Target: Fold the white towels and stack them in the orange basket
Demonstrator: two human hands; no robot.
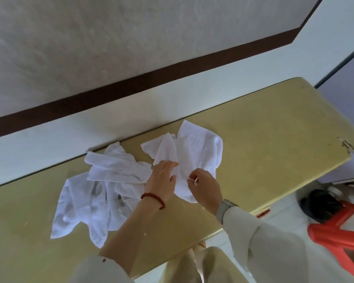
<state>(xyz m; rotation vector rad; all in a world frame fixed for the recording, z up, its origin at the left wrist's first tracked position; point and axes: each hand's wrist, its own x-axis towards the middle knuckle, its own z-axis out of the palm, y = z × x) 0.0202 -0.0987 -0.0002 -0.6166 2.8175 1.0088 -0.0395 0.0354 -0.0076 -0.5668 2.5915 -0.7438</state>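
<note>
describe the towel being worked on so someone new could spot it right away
Start at the yellow table along the wall. White towels lie in two groups on it: a crumpled heap to the left and one separate towel nearer the middle. The one you want is the separate towel, the only one with both hands on it: the left hand rests on it and the right hand pinches its near edge.

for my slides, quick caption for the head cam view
Left hand presses and right hand pinches a rumpled white towel on a yellow table.
</note>
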